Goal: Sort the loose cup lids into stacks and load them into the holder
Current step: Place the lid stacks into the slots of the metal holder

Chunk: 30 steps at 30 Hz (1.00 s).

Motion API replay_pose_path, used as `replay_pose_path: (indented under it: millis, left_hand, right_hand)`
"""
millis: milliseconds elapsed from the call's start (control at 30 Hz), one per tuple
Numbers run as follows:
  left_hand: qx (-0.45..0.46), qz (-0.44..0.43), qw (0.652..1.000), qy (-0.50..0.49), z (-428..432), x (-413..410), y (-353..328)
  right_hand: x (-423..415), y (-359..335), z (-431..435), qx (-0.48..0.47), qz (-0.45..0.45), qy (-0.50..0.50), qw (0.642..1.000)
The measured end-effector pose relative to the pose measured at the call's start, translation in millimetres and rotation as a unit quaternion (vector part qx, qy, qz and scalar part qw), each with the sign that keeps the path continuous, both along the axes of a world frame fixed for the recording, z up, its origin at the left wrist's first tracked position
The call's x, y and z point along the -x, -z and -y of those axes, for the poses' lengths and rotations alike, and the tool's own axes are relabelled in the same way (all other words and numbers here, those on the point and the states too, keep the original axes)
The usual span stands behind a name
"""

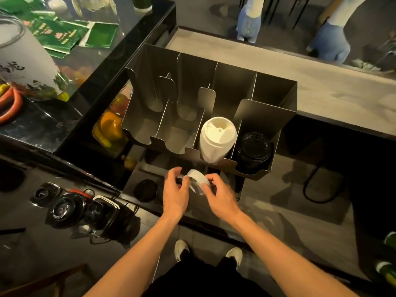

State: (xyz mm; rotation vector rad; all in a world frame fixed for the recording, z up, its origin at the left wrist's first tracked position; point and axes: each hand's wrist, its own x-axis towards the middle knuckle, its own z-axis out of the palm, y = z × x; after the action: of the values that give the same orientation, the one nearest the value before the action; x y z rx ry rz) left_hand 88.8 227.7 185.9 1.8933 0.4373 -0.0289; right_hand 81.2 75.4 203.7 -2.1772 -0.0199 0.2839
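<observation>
This looks like a café or drinks shop, seen from behind the serving bench (321, 69). A metal lid holder (276, 91) stands on it with stacked takeaway lids (217, 140); blender jugs (64, 207) sit to its left, and green tea packets (64, 33) lie beyond those.

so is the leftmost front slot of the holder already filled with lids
No, the leftmost front slot of the holder is bare metal; only the white stack and black stack sit in the two right slots.

Black brush-style Chinese characters, too blurred to read, stand on the white canister (25, 61) at left
</observation>
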Motion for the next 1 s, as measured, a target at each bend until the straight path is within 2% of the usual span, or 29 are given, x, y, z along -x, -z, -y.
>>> replay_pose_path:
  millis: [167,233,400,467,633,700,1000]
  left_hand:
    - [0.067,0.039,0.997,-0.024,-2,2,-26]
    - [0.094,0.080,0.992,-0.032,1,1,-41]
    - [0.104,0.182,0.977,-0.040,11,-8,-83]
    - [0.108,0.202,0.973,-0.033,14,-15,-99]
    - [0.094,0.221,0.971,0.018,26,-40,-132]
    - [0.075,0.225,0.971,0.022,33,-50,-139]
    - [-0.032,0.228,0.973,0.014,45,-70,-126]
  right_hand:
    - [0,-44,-16,-0.128,0.053,0.046,0.989]
    - [-1,-64,-22,-0.172,0.085,0.053,0.980]
    - [-11,-101,-20,-0.216,0.172,0.053,0.960]
    - [-22,-117,-13,-0.198,0.188,0.063,0.960]
    - [-57,-143,17,-0.024,0.291,0.049,0.955]
    - [-68,-147,27,-0.009,0.305,0.071,0.950]
    - [-89,-136,34,0.058,0.231,0.139,0.961]
